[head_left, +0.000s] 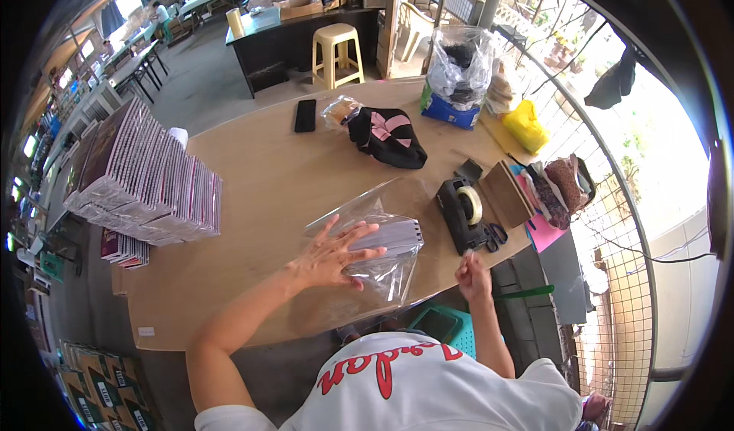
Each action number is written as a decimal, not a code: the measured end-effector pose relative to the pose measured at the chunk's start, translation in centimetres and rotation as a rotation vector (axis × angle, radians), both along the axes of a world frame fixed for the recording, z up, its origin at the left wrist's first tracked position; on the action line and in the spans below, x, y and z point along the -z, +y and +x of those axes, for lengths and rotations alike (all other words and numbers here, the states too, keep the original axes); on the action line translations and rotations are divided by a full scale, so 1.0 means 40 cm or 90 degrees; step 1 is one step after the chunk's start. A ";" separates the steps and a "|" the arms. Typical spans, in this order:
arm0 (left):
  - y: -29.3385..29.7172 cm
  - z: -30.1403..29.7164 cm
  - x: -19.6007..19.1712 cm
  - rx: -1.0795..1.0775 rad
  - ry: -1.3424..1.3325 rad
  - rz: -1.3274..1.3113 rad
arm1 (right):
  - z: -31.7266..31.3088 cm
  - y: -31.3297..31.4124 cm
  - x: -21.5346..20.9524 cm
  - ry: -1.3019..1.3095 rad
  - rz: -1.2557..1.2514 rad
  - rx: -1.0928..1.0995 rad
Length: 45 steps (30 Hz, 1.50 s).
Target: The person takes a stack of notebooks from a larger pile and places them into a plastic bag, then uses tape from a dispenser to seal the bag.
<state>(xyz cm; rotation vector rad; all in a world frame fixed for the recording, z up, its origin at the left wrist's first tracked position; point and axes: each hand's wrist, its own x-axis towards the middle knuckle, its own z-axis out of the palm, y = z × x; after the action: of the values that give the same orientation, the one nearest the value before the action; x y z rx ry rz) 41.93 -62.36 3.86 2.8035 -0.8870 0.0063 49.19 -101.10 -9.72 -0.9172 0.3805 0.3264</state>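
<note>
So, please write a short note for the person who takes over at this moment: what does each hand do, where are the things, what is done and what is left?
Left hand: open, pressed flat on the clear plastic bag that holds a stack of spiral-bound notebooks.
Right hand: near the table edge beside the black tape dispenser; I cannot tell whether it holds a piece of tape.
Things: bagged stack in the middle of the wooden table; large pile of wrapped notebooks on the left.
Done: notebooks are inside the bag.
Left: the bag flap looks not yet taped shut.
</note>
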 end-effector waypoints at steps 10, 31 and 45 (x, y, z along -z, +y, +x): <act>0.007 0.001 -0.007 -0.004 -0.007 0.015 | 0.148 0.523 -0.429 -0.701 -0.987 -0.759; -0.045 -0.066 -0.150 -0.197 -0.165 -0.521 | 0.024 0.312 -0.355 -0.951 -0.498 -0.202; -0.095 -0.141 0.001 -0.389 -0.222 -0.550 | 0.014 0.288 -0.405 -0.700 -0.258 -0.166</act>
<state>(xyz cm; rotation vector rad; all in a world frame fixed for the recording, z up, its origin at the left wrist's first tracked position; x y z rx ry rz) 36.29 -66.16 3.82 2.1278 0.0124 0.7786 49.74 -89.59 6.48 -1.3994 -0.7159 -0.0584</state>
